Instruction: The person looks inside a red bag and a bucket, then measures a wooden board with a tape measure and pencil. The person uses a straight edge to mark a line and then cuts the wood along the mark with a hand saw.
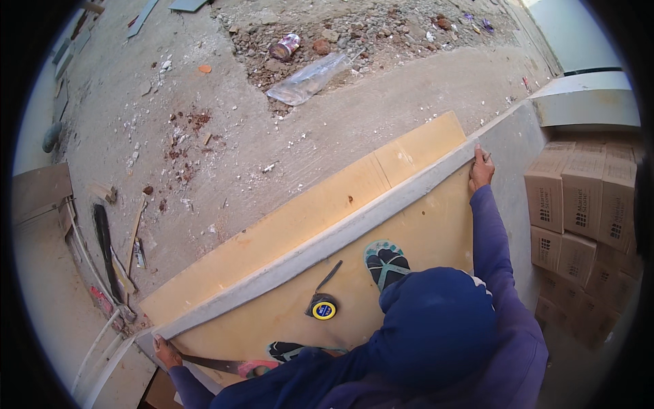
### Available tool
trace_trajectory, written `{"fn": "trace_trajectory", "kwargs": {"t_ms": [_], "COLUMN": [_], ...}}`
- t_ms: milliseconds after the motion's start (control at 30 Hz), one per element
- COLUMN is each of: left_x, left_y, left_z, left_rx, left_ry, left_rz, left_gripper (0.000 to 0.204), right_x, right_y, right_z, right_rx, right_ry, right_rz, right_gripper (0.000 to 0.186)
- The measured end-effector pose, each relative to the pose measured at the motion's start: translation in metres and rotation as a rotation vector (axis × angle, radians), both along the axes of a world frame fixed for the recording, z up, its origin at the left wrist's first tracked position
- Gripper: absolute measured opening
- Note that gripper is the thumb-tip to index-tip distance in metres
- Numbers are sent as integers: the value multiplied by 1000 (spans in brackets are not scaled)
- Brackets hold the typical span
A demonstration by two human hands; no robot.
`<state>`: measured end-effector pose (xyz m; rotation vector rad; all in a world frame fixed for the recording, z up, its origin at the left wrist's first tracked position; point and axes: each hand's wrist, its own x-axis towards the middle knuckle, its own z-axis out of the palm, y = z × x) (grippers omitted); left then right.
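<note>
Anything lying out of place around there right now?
Yes: a clear plastic bag lies like litter on loose rubble beyond the yellow board, and a pink-handled saw lies beside a sandalled foot, seemingly an awkward spot.

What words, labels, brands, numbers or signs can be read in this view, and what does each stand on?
Stacked cardboard boxes: repeated dark printing and a small mark; wording not copied out here.
Tape measure: print on its round label, too small to read.
Discarded container on the rubble: printing too small to read.
Long grey bar: none seen.
</note>
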<state>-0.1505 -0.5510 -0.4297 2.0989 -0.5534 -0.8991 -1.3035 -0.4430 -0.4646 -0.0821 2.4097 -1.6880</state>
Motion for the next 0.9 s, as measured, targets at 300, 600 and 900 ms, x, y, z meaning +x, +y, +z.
{"fn": "trace_trajectory", "kwargs": {"t_ms": [300, 600, 900], "left_x": [-170, -283, -357], "left_y": [-53, -58, 1], "left_z": [100, 125, 82], "left_rx": [432, 811, 642], "left_ry": [-786, -545, -459], "left_rz": [-579, -924, -341], "left_gripper": [92, 140, 159], "right_x": [-16, 317, 551], "right_y": [-28, -320, -358], "right_z": [59, 171, 217], "right_rx": [305, -35, -133], "right_ry": [673, 483, 221], "right_rz": [26, 1658, 2463], "right_gripper": [46, 31, 18]}}
